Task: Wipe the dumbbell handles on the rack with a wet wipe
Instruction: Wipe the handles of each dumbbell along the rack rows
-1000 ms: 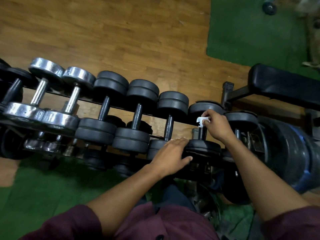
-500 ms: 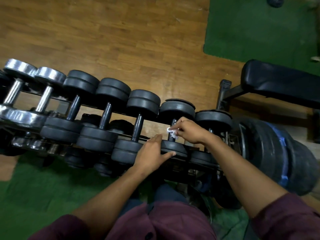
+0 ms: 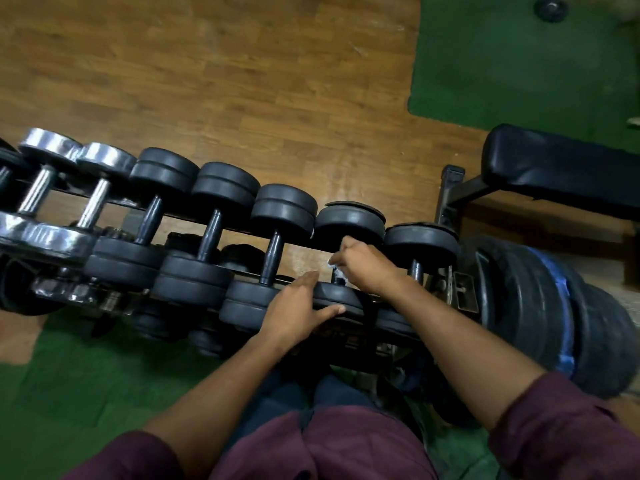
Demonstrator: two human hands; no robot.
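The right hand (image 3: 367,265), closed around the wet wipe (image 3: 336,268), rubs one dumbbell handle (image 3: 335,277) toward 3 o'clock on the rack (image 3: 460,292) (handle mostly hidden), the left hand (image 3: 294,313) lies flat on its near weight, and the handles out toward 9 o'clock probably remain.

A row of dumbbells sits on a rack (image 3: 221,230) over a wood floor (image 3: 207,81), black ones in the middle and two shiny ones (image 3: 52,192) at the left. The right hand (image 3: 367,266) is closed around the handle of one black dumbbell (image 3: 349,221), with a bit of white wipe (image 3: 335,268) poking out of the fist. The left hand (image 3: 298,311) lies flat with spread fingers on the near weight of that same dumbbell, and a black bench (image 3: 561,171) stands at the right by a green mat (image 3: 519,57).
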